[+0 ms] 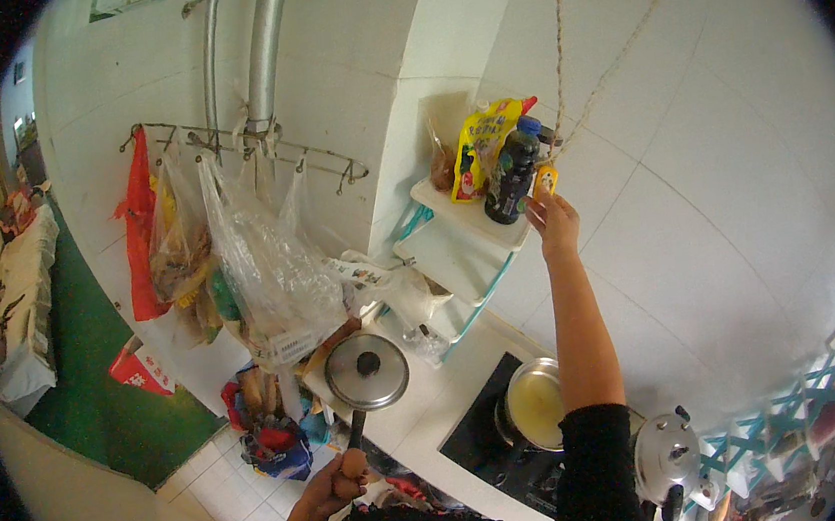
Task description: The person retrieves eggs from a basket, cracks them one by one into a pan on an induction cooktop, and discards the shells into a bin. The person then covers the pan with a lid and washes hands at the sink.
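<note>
In my left hand (328, 490), low in the view, I hold brown eggs (353, 463); two are visible between the fingers. My right hand (556, 223) is raised to a small yellow piece (546, 179), which looks like an inline switch on a twisted cord (559, 43). My fingers grip it. Just left of it a dark bottle with a blue cap (511, 176) stands on the top tier of a white shelf rack (453, 238). Below my right forearm, a metal pot (535, 404) of pale yellow liquid sits on a black glass hob (481, 429).
A lidded saucepan (366, 371) stands on the white counter (420, 403), its black handle near the eggs. Plastic bags (266, 252) hang from a wall rack. A yellow pouch (488, 150) leans behind the bottle. At right is a metal pressure cooker (666, 455).
</note>
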Action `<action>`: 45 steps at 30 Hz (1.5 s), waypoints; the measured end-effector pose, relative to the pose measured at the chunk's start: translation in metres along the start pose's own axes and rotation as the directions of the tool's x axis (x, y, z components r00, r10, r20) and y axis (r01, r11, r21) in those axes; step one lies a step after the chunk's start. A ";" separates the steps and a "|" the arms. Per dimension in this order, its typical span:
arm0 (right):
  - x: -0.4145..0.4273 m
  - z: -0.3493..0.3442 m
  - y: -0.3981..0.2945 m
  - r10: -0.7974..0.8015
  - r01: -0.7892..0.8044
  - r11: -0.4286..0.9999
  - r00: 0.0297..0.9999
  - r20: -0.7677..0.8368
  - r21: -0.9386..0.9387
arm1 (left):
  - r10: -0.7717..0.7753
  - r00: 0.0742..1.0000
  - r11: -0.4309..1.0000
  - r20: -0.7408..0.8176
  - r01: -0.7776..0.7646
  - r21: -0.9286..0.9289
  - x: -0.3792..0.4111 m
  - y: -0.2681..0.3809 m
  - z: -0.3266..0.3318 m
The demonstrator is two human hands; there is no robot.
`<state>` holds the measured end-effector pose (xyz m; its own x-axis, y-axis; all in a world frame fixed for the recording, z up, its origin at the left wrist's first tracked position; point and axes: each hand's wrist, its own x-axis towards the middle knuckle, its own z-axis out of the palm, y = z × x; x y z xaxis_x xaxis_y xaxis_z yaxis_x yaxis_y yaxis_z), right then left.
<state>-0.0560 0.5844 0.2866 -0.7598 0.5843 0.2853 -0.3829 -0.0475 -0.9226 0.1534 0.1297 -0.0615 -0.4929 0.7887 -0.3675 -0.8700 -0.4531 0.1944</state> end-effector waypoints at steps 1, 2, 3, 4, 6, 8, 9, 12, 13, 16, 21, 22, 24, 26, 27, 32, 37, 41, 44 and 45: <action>-0.001 0.001 0.000 -0.006 0.006 1.000 1.000 -0.013 -0.002 | 0.016 1.000 1.000 -0.007 -0.016 -0.005 -0.002 0.001 0.002; 0.001 0.000 0.005 -0.006 0.007 1.000 1.000 -0.007 0.011 | 0.022 1.000 1.000 -0.015 -0.022 -0.016 -0.002 0.000 0.001; 0.005 -0.003 0.007 -0.014 0.014 1.000 1.000 -0.003 0.020 | 0.026 1.000 0.999 -0.016 -0.026 -0.024 0.000 0.000 0.000; 0.009 -0.006 0.008 -0.021 0.021 0.999 1.000 0.001 0.030 | 0.029 0.999 0.999 -0.018 -0.030 -0.033 0.001 0.000 0.000; 0.016 -0.008 0.010 -0.003 0.003 1.000 1.000 -0.011 0.029 | -0.046 0.994 0.995 0.102 0.055 -0.086 0.000 0.003 -0.001; 0.019 -0.010 0.010 0.003 -0.003 1.000 1.000 -0.006 0.017 | -0.044 0.992 0.995 0.117 0.054 -0.079 0.000 0.003 0.001; 0.018 -0.010 0.010 0.002 -0.002 1.000 1.000 0.005 0.006 | -0.004 0.998 0.999 0.070 0.007 -0.049 0.001 0.001 0.005; 0.010 -0.006 0.005 0.019 -0.019 1.000 1.000 -0.015 -0.023 | 0.005 1.000 0.999 0.007 -0.005 0.044 -0.002 0.004 0.005; 0.005 -0.004 0.002 0.028 -0.029 0.999 0.999 -0.030 -0.033 | -0.011 1.000 0.997 -0.003 0.011 0.072 -0.003 0.004 0.003; -0.006 -0.008 0.000 0.048 -0.048 0.999 0.998 -0.028 -0.008 | 0.065 0.998 0.997 0.024 -0.066 0.033 0.003 -0.001 0.003; -0.045 -0.031 0.008 -0.044 0.030 0.998 0.971 -0.236 -0.062 | 0.059 0.998 0.970 0.011 -0.060 0.236 0.001 -0.002 0.033; -0.061 -0.035 0.010 -0.074 0.059 0.996 0.967 -0.243 -0.068 | 0.048 0.998 0.966 0.032 -0.054 0.254 0.005 -0.003 0.037; -0.106 -0.035 0.017 -0.047 0.033 0.993 0.991 -0.128 -0.111 | 0.004 0.999 0.955 0.042 -0.016 0.297 0.014 -0.002 0.044; -0.160 -0.032 0.025 0.055 -0.019 0.966 0.989 0.136 -0.257 | -0.018 0.991 0.965 0.136 -0.018 0.262 0.024 -0.002 0.044; -0.193 -0.024 0.021 0.101 -0.025 0.962 0.957 0.273 -0.271 | -0.027 0.982 0.970 0.185 -0.019 0.242 0.026 -0.004 0.047; -0.315 -0.051 0.019 0.312 0.016 0.890 0.708 0.633 -0.455 | -0.155 0.956 0.950 0.250 0.075 0.302 0.043 -0.019 0.124; -0.374 -0.087 0.012 0.373 0.008 0.842 0.714 0.592 -0.539 | -0.290 0.951 0.886 0.107 0.224 0.406 0.062 -0.056 0.155; -0.400 -0.124 0.008 0.380 -0.013 0.788 0.797 0.470 -0.615 | -0.509 0.851 0.804 0.131 0.416 0.424 0.077 -0.084 0.145; -0.413 -0.141 0.006 0.384 -0.046 0.781 0.821 0.422 -0.622 | -0.564 0.824 0.735 0.047 0.475 0.485 0.086 -0.108 0.140; -0.416 -0.148 0.005 0.412 -0.090 0.771 0.825 0.386 -0.631 | -0.506 0.863 0.695 0.003 0.405 0.594 0.080 -0.112 0.160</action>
<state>0.3359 0.4610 0.1247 -0.9877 0.1497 -0.0446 0.1047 0.4224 -0.9004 0.2098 0.3099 0.0324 0.0148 0.9108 -0.4126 -0.8122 0.2516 0.5263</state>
